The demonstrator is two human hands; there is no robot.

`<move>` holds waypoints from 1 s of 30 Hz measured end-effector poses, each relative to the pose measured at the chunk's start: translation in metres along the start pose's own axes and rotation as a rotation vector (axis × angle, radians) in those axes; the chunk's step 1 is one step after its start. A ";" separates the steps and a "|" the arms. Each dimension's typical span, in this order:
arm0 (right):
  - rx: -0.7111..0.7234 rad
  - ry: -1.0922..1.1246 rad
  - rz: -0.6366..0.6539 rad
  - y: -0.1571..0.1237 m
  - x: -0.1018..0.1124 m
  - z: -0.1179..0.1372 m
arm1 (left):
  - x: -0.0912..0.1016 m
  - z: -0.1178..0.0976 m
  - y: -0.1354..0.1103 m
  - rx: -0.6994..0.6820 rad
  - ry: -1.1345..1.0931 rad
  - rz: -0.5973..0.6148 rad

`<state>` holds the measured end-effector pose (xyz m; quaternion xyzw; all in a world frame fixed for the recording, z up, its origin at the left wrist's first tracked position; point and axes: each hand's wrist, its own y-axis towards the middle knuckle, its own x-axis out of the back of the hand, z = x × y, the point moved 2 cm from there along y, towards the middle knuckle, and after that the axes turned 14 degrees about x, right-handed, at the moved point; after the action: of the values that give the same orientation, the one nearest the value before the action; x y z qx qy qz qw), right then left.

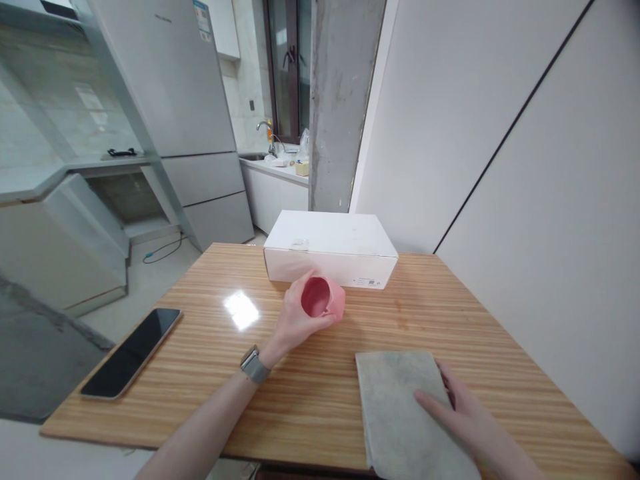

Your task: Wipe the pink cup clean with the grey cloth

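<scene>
My left hand (296, 312), with a watch (255, 365) on its wrist, is wrapped round a pink cup (338, 301). The cup is tipped so that its round opening faces me, and its inside looks bare. Just behind it stands a white box (330, 235). At the front right of the table, my right hand (453, 407) grips the right edge of a folded grey-green cloth (395, 407). Its thumb lies on top of the cloth, while the other fingers are partly hidden at the edge and underneath.
The wooden table (210, 400) has a phone (133, 353) lying near its left edge. A white wall (525, 200) runs along the right side. Beyond the table stand a grey pillar (343, 107), a fridge (170, 87) and a sink counter (277, 193).
</scene>
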<state>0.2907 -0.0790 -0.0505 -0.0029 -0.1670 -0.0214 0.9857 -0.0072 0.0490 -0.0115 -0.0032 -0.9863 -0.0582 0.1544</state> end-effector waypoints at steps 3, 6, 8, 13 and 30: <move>0.116 -0.289 -0.099 -0.004 0.009 -0.013 | -0.003 -0.001 -0.002 -0.010 0.005 0.010; 0.138 -0.519 -0.125 -0.013 0.018 -0.024 | -0.007 -0.001 -0.005 -0.021 0.014 0.016; 0.212 -0.626 -0.165 -0.019 0.026 -0.031 | -0.010 -0.001 -0.006 -0.037 0.030 0.022; 0.406 -0.838 -0.164 -0.027 0.045 -0.048 | -0.021 -0.004 -0.009 -0.082 0.044 0.029; 0.582 -1.032 -0.266 -0.024 0.076 -0.058 | -0.141 -0.060 -0.011 -0.305 0.111 0.231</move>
<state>0.3804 -0.1067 -0.0799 0.2775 -0.6212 -0.0938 0.7269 0.1454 0.0331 0.0008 -0.1364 -0.9492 -0.1889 0.2117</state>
